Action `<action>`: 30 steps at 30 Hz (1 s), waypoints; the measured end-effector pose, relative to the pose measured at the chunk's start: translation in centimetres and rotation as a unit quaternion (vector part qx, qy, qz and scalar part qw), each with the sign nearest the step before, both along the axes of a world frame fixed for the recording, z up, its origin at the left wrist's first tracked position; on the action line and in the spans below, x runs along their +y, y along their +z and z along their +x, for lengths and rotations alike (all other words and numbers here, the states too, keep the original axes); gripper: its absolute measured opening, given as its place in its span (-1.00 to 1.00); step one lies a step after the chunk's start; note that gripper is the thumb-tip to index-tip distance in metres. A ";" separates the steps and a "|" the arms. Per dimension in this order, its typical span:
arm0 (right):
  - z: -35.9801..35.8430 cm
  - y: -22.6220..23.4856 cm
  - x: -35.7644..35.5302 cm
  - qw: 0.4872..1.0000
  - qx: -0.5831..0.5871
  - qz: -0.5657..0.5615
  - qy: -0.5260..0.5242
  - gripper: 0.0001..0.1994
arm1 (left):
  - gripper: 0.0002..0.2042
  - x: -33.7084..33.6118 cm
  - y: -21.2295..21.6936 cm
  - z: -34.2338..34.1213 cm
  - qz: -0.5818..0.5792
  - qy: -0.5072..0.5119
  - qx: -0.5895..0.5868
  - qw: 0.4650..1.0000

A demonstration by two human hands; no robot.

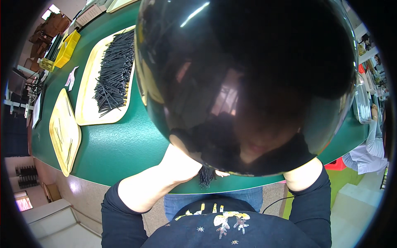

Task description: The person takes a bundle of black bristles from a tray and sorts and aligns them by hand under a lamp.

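A big glossy black dome [252,82] fills the middle of the view and hides most of both hands. From the lower left comes my left hand [184,162], its heel and wrist showing at the dome's lower rim. Beside it a bundle of thin black wires [206,177] sticks out toward me. A bit of finger shows on the bundle's right side, so the left hand appears closed around it. Only the wrist end of my right hand [304,175] shows at the dome's lower right; its fingers are hidden.
On the green table [111,144] lies a cream tray [89,118] heaped with similar black wires [115,70]. A smaller cream tray [62,107] holds several loose strands. Farther back stands a yellow bin [67,49]. At right sits another person, a grey sleeve [374,138] showing, near a clear container [362,101].
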State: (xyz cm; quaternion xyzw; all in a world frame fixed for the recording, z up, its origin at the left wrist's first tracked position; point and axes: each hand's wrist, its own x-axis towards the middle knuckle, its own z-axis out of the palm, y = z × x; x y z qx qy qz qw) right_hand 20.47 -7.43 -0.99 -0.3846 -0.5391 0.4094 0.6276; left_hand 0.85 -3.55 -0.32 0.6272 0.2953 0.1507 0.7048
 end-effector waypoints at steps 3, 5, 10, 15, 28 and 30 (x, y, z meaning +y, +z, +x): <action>-0.3 0.1 0.2 1.000 0.006 0.004 0.005 -0.25 | -0.70 -0.9 -4.1 -1.2 -0.186 0.096 -0.103 0.972; -0.4 0.0 0.1 1.000 0.008 0.003 0.007 -0.25 | -0.74 -1.0 -5.3 -1.7 -0.333 0.102 -0.212 0.913; 0.1 -0.5 -0.6 1.000 0.021 -0.003 0.006 -0.25 | -0.74 -0.3 0.3 0.0 0.207 0.008 0.113 0.972; 0.1 -0.9 -0.8 0.999 0.049 0.003 0.014 -0.26 | -0.74 -0.9 -1.0 -0.3 0.379 0.028 0.157 0.912; -0.3 -0.3 -0.9 0.998 -0.004 -0.031 -0.053 -0.20 | -0.96 0.7 4.0 0.9 0.097 -0.052 0.150 0.983; -0.2 -0.2 -0.8 0.999 -0.012 -0.022 -0.044 -0.21 | -0.94 0.4 3.9 0.6 0.027 -0.035 0.140 0.989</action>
